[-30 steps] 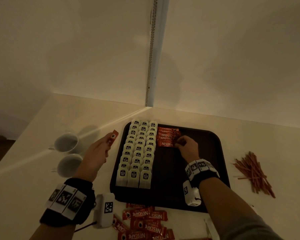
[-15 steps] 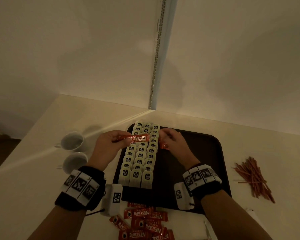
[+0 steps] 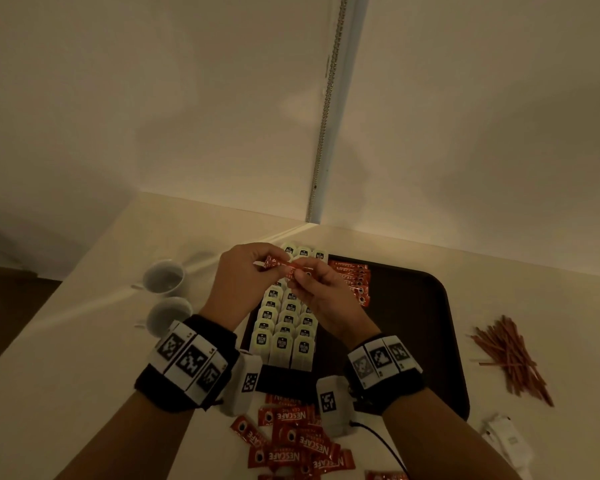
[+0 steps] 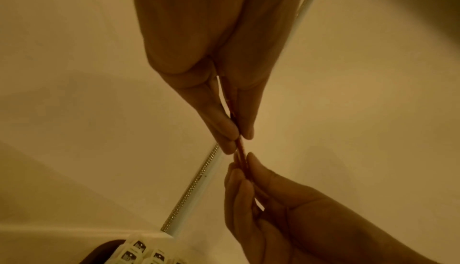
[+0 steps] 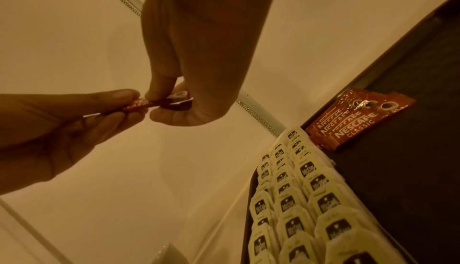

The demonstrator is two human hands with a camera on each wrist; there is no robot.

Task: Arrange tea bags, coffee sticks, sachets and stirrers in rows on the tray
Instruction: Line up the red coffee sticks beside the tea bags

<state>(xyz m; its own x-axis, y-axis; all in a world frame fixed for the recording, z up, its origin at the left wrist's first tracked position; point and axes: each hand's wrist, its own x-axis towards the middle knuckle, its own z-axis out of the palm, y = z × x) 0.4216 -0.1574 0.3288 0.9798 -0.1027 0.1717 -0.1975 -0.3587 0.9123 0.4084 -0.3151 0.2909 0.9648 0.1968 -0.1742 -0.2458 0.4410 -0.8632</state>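
Observation:
My left hand [image 3: 270, 265] and right hand [image 3: 301, 276] meet above the far end of the tea bags [image 3: 284, 327], each pinching one end of a red Nescafe coffee stick [image 3: 284, 268]. In the left wrist view the left hand [image 4: 239, 134] pinches the stick [image 4: 240, 150] edge-on. The right hand [image 5: 169, 104] pinches the stick [image 5: 141, 104] from above. Three rows of white tea bags fill the left side of the dark tray [image 3: 416, 306]. A short row of coffee sticks [image 3: 354, 282] lies beside them.
Loose coffee sticks [image 3: 291, 441] are piled on the table in front of the tray. Brown stirrers [image 3: 510, 355] lie to the tray's right, white sachets [image 3: 506, 441] at the bottom right. Two white cups [image 3: 163, 277] stand to the left. The tray's right half is bare.
The right hand left the coffee row on the tray and moved left. The left hand carried its stick over the tea bags, and now both hands pinch it.

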